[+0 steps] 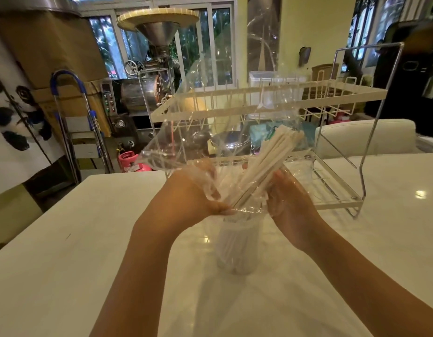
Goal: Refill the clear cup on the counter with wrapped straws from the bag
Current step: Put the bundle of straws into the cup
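A clear cup [238, 244] stands upright on the white counter [64, 251], with the lower ends of white wrapped straws showing inside it. Above its rim, a bundle of wrapped straws [271, 156] leans up to the right inside a clear plastic bag [205, 110] that billows upward. My left hand [191, 193] grips the bag's left side right above the cup. On the other side, my right hand [291, 200] clasps the bag with the straw bundle in it.
A white wire dish rack [332, 98] with two tiers stands on the counter right behind the cup and hands. A blue-handled step ladder [72, 122], cardboard boxes and a metal machine stand beyond the counter's far left edge. A pale chair back [366, 135] sits at the right.
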